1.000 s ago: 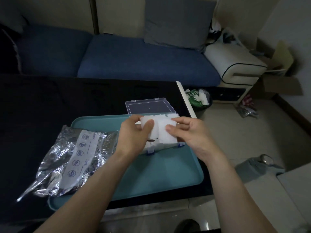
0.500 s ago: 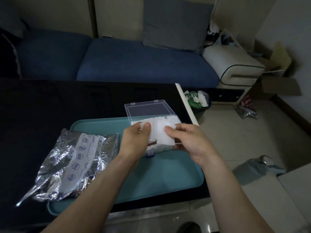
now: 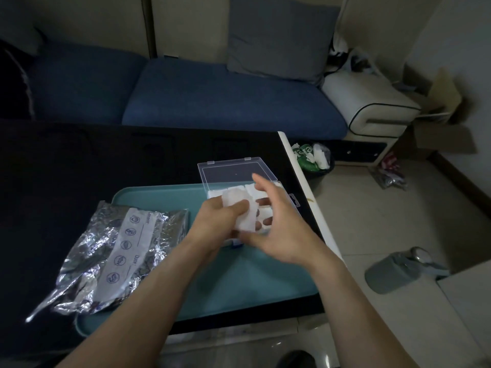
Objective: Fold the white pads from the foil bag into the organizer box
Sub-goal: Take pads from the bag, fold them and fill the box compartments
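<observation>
White pad (image 3: 245,217), thin, soft and slightly see-through, is held crumpled above the near half of the clear plastic box (image 3: 249,197). Left hand (image 3: 220,221) pinches the pad, thumb curled over its top. Right hand (image 3: 279,229) is spread wide just beside the pad, fingers straight and apart, fingertips reaching behind it; whether they touch it is unclear. More white pads (image 3: 255,188) lie flat inside the box, filling its far end. Its clear lid (image 3: 233,172) hangs open on the far side. The box sits at the far right corner of a teal tray (image 3: 265,282) on a black tabletop (image 3: 79,160). Left of the box, a crinkled silver foil bag (image 3: 117,256) with a white printed label lies half on the tray.
</observation>
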Available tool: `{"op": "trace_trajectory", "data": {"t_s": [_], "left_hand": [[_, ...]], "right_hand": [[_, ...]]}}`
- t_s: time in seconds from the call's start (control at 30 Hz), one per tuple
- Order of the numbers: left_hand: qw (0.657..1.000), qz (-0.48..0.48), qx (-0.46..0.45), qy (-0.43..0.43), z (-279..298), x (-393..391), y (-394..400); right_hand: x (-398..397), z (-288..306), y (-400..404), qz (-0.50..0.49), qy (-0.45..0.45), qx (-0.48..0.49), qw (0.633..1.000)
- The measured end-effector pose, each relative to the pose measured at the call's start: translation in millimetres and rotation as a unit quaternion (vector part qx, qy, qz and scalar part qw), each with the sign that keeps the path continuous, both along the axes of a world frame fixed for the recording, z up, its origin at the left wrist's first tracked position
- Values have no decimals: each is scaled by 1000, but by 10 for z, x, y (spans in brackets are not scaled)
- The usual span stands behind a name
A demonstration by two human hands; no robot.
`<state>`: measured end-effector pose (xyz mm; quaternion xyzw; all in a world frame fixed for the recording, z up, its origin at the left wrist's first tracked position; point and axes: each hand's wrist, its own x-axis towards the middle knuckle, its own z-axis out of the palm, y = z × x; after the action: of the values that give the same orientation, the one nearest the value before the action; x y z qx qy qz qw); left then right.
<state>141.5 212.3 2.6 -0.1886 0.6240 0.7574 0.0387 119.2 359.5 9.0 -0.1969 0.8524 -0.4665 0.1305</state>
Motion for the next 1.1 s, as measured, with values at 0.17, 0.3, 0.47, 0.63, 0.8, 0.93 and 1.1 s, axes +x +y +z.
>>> {"op": "trace_trajectory", "data": {"t_s": [0.17,0.3,0.47,0.63,0.8,0.93,1.1], "left_hand": [[994,-98,45,-28,13,23,22],[978,-138,150,-39,-10,14,20],[984,-74,156,-51,-50,20,79],[990,-113,85,-24,-90,15,141],[986,-128,100,-20,-48,38,138],[993,-107,51,-26,-84,8,139],[990,-83,114,-30,-106,-26,144]], "right_hand": [[19,-71,-6,38,58,63,996],[-24,-84,26,18,72,27,997],[54,6,69,66,21,60,996],[63,-44,19,61,31,66,996],[47,-42,34,76,20,59,995],[53,-4,108,89,-35,59,994],[15,-38,138,21,36,82,996]]}}
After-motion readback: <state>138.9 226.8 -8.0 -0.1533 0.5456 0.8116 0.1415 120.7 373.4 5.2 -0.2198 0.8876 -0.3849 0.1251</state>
